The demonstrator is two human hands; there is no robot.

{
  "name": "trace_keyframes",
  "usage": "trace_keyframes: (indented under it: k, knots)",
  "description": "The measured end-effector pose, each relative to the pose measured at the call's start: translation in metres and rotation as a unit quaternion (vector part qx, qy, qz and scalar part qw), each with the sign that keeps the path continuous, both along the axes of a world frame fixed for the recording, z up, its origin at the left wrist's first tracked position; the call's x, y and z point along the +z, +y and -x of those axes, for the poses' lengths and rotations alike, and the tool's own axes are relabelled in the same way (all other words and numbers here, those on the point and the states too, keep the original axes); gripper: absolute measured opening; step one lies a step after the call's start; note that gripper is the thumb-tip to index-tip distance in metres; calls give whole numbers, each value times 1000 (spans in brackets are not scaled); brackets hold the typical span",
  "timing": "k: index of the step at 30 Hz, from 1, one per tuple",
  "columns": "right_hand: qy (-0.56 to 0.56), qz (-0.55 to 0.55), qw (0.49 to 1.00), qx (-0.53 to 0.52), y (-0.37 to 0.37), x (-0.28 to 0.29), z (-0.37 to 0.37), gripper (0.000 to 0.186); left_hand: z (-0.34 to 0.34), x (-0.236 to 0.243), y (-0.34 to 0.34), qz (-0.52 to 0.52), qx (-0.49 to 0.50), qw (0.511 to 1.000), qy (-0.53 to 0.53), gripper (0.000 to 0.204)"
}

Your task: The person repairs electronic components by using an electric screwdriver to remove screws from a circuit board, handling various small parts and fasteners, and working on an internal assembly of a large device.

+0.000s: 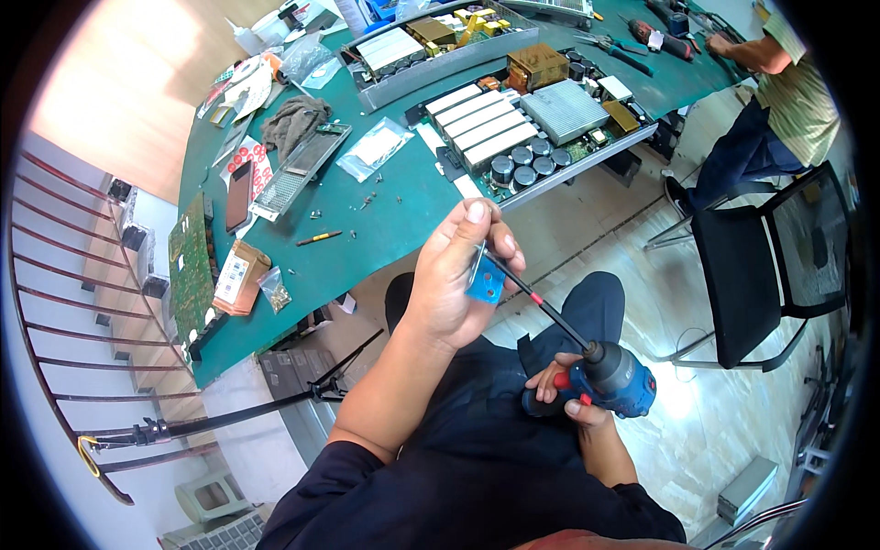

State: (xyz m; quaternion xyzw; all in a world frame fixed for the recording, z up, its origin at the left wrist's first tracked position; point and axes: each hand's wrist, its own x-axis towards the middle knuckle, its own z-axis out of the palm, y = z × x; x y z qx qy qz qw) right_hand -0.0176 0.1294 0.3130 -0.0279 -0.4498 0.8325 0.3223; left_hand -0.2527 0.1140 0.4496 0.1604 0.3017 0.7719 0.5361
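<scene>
Head view: circuit board [190, 266] at left end of green bench [380, 238]. Person's left hand [447, 284] pinches small blue plate [486, 284] out past the bench's near edge. Driver bit [557, 318] reaches the plate, can't tell if touching. Right hand [591, 417] has fingers wrapped round blue power driver [630, 380].

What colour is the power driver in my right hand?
The power driver is mostly blue, with red parts; head view.
</scene>
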Motion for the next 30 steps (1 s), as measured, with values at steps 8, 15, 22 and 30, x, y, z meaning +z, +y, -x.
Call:
trace_keyframes:
  k: [8,15,22,30]
  knots:
    - [2,-28,1000,-12,6,2,-2,72,0,-4,9,36,33,998,51,24]
    - [-4,-36,998,-44,8,-10,-8,72,3,-8,12,60,122,979,154,19]
    - [-79,-23,993,-82,7,-29,-24,72,32,-38,16,144,271,802,513,19]
    - [-93,16,991,-90,13,-56,-22,62,42,-56,38,224,206,763,571,20]
